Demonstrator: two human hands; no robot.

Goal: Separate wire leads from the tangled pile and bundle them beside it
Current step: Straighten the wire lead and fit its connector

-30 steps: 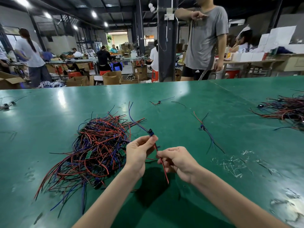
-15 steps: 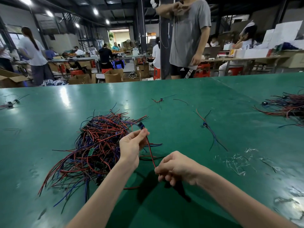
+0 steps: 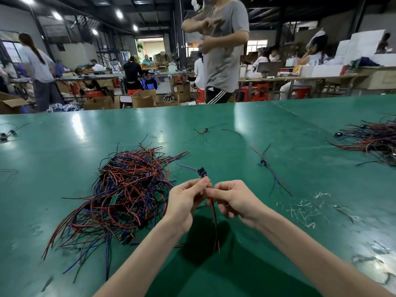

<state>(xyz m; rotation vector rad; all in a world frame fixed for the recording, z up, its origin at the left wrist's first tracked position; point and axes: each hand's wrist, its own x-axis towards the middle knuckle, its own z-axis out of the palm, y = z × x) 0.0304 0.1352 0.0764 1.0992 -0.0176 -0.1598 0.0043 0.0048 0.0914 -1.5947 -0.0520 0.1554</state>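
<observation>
Green table bears the tangled pile; beside it, left hand and right hand pinch one lead, grips narrow, held up clear of snags.

Glossy, smooth green table top; plastic-coated wire pile; brown cardboard boxes.

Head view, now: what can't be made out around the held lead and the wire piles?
All head view:
- held lead: the stretch pinched by the left hand and right hand is covered by them.
- connector on it: too small to tell the type.
- tangled pile: overlapping wires hide the lead count.
- second pile: cut off by the right frame edge.
</observation>
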